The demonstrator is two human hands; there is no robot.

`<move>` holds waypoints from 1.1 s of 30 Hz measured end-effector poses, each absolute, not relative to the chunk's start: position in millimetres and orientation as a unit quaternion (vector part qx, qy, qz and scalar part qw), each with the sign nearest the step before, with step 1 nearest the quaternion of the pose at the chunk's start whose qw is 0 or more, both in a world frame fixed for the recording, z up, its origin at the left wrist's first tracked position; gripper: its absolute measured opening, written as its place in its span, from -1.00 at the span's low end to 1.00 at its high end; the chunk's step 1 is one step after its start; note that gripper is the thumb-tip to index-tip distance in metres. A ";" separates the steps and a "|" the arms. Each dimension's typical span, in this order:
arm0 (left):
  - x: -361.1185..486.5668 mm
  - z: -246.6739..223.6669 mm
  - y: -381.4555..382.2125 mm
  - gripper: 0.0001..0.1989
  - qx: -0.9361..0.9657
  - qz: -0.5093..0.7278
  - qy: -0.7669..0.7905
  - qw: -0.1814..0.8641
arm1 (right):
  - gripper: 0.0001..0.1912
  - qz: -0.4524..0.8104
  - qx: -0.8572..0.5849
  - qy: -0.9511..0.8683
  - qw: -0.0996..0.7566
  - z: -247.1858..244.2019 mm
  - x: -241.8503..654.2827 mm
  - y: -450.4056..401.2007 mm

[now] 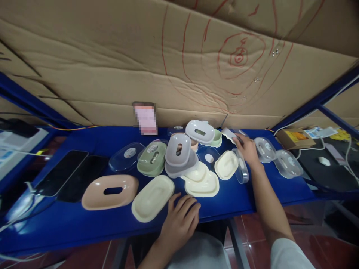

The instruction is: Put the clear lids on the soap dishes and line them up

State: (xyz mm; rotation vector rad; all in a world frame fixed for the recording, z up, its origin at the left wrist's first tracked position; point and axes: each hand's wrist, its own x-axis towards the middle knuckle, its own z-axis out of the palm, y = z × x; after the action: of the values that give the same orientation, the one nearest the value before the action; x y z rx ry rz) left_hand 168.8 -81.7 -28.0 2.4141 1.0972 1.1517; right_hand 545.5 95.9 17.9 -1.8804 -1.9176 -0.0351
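My left hand [182,215] lies palm down at the front edge of the blue table, fingers spread, beside a cream tray [153,198]. My right hand [246,147] reaches to the back right, its fingers around something dark and small, beside a white piece [229,135]. Under its wrist stands a clear lid [241,168]. Between the hands lie cream pieces [226,164], a grey slotted cover [178,150], a white slotted cover [199,131] and a green box [152,158] with a clear lid on it. A peach cover [110,192] is at the left.
A phone [146,118] leans on the cardboard wall [112,67]. Dark tablets [63,173] with cables lie at the left. Clear-lidded pieces [288,163] sit at the right, near an open carton [295,139]. Blue metal posts frame both sides.
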 end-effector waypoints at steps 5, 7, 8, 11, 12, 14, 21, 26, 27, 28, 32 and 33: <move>168.2 -27.1 -82.2 -0.81 0.829 0.384 0.384 0.132 | -0.43 0.028 -0.668 -0.692 0.273 13.0 527.5 98.4; 168.2 -26.5 -82.1 -0.80 0.831 0.379 0.384 0.133 | -0.41 0.038 -0.663 -0.695 0.275 10.0 525.2 99.5; 168.2 -26.3 -82.0 -0.80 0.832 0.378 0.384 0.133 | -0.40 0.039 -0.663 -0.695 0.275 8.9 525.4 100.1; 168.4 -26.2 -81.3 -0.81 0.834 0.376 0.381 0.134 | -0.37 0.034 -0.669 -0.689 0.276 7.0 527.8 102.0; 168.5 -26.0 -81.0 -0.81 0.834 0.375 0.380 0.135 | -0.36 0.033 -0.671 -0.687 0.277 6.7 528.1 102.9; 168.5 -25.6 -80.6 -0.81 0.836 0.371 0.381 0.137 | -0.35 0.033 -0.669 -0.687 0.281 7.3 527.3 104.6; 167.7 -24.4 -80.6 -0.80 0.833 0.375 0.380 0.143 | -0.37 -0.042 -0.673 -0.665 0.322 25.9 564.2 94.4; 168.4 -24.5 -80.1 -0.80 0.833 0.374 0.378 0.151 | -0.04 -0.111 -0.819 -0.504 0.252 11.2 637.4 70.2; 168.6 -24.4 -80.0 -0.80 0.834 0.374 0.376 0.151 | -0.01 -0.094 -0.825 -0.499 0.247 6.7 647.2 67.7; 168.7 -24.3 -80.0 -0.81 0.835 0.374 0.374 0.150 | -0.02 -0.079 -0.823 -0.504 0.250 3.2 653.8 66.7; 168.7 -24.0 -79.7 -0.81 0.839 0.367 0.374 0.149 | -0.11 -0.060 -0.785 -0.542 0.294 2.2 648.3 75.6; 168.7 -23.9 -79.5 -0.81 0.838 0.368 0.375 0.149 | -0.13 -0.058 -0.775 -0.551 0.305 4.0 640.7 79.6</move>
State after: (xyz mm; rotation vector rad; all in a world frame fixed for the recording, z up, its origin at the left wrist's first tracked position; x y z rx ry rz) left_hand 168.7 -79.5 -23.9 2.4083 1.0786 1.0567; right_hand 640.7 79.6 4.0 -2.0513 -1.4587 -0.1536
